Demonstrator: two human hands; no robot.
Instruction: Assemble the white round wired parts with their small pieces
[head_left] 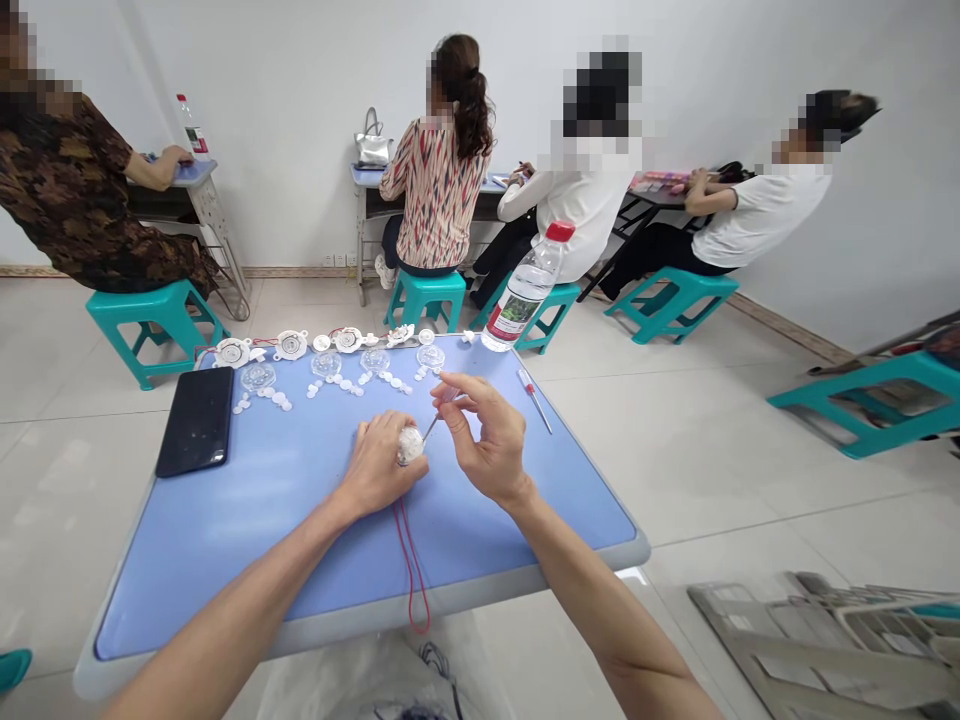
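Fingers (pixel 391 438) of the left hand (pixel 375 470) close around a small white round part (pixel 409 446), holding it just above the tabletop (pixel 285 540) near its middle. Two red wires (pixel 411 560) trail from the part toward the near edge and hang over it. The right hand (pixel 491 445) pinches a thin tool (pixel 433 426) between thumb and forefinger, and its tip meets the part. The other right fingers are loosely curled.

Judging from the layout, the work is at one unit among several. Along the far edge lies a row of white discs (pixel 291 345), some with red wire. Just in front of them are clear domes (pixel 258 377) and small loose white bits (pixel 346 385), set out in about four groups. These groups lie apart and unjoined, so most of the pieces look to be waiting their turn. I cannot tell whether any disc in the row is finished. No separate pile of completed units shows.

A dark phone (pixel 196 420) lies at the left. A bottle (pixel 525 290) stands at the far right corner, and a red-tipped screwdriver (pixel 534 398) lies unused beside the right hand. Other people sit at desks by the wall, turned away.
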